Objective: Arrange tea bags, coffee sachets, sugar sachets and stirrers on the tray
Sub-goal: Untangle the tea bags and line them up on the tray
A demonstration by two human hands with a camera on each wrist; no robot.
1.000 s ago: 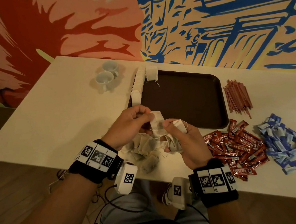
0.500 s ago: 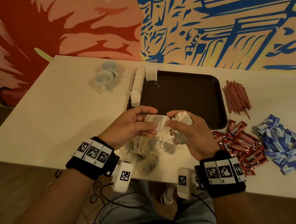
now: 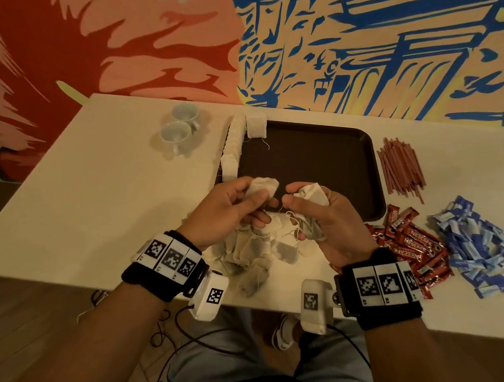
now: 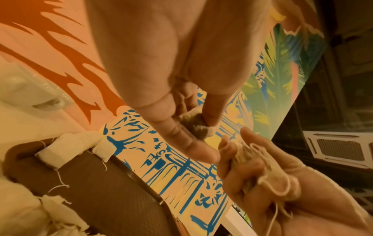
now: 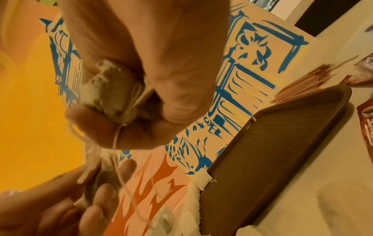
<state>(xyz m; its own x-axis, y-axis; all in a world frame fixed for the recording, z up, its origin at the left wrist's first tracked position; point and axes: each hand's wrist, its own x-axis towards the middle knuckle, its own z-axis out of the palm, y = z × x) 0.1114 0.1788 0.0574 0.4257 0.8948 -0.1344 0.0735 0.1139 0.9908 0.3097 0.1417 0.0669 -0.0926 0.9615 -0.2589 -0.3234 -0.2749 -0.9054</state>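
Above the near edge of the dark brown tray [image 3: 308, 165], my left hand [image 3: 263, 205] pinches a single tea bag [image 3: 263, 185] [image 4: 196, 126] between thumb and fingers. A small gap away, my right hand [image 3: 293, 216] grips a crumpled bunch of tea bags [image 3: 312, 193] [image 5: 109, 89] with strings hanging from it. A row of tea bags [image 3: 233, 146] stands along the tray's left rim, with one more [image 3: 255, 125] at the far left corner. A loose pile of tea bags [image 3: 248, 252] lies on the table under my hands.
Red coffee sachets [image 3: 411, 246] lie right of the tray's near corner, blue sugar sachets [image 3: 479, 246] further right, and reddish stirrers [image 3: 400, 168] beside the tray's right rim. Two white cups [image 3: 180, 125] stand at the far left. A painted wall runs along the table's back edge.
Both hands have risen and moved forward to the tray's near edge. They have drawn apart, the left taking one tea bag away from the bunch in the right.
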